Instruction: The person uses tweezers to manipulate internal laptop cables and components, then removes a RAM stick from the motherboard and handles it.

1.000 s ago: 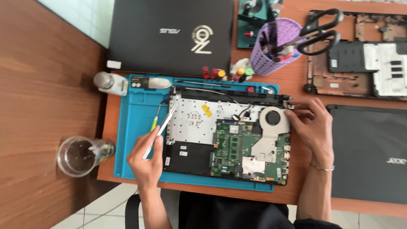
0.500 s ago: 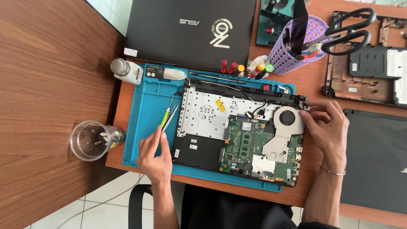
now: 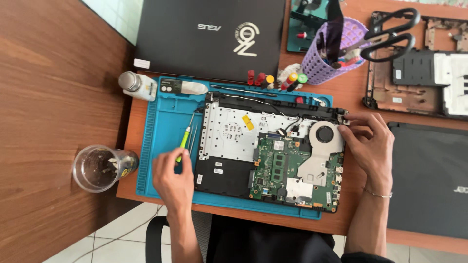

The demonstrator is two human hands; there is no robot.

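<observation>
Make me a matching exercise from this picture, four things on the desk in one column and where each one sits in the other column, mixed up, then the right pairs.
1 screwdriver
2 scissors
3 fan
4 glass jar

A in the purple basket
B off the mat's left edge
C on the mat, at the left hand
D in the open laptop, by the right hand

Pairs: 1-C, 2-A, 3-D, 4-B

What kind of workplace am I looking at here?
Likely a small laptop repair bench: an opened laptop with its green board bare lies on a blue repair mat, another stripped laptop shell sits nearby, and a purple tool cup holds scissors.
</observation>
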